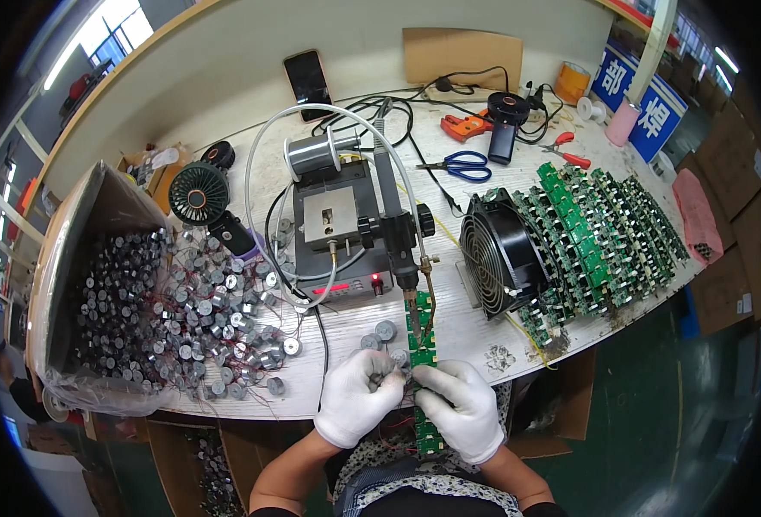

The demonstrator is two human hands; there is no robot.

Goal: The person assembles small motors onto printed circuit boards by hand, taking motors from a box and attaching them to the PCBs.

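Note:
A long green circuit board strip [424, 353] lies under the tip of a soldering iron [408, 289] held in a stand, its near end passing over the table's edge. My left hand [359, 398], in a white glove, is pinched closed at the board's left side, near a small round metal motor [399, 356]. My right hand [462, 407], also gloved, reaches across the board with thumb and fingers pressed together, close to the left fingertips. What either pinch holds is too small to make out. Thin red wires hang below the left hand.
Several motors [225, 319] with red wires spill from a plastic-lined box [57, 302] at left. A solder feeder [333, 215] with a wire spool [311, 157] stands behind the iron. A black fan [501, 254] and rows of circuit boards [583, 233] are right; scissors [462, 165] lie beyond.

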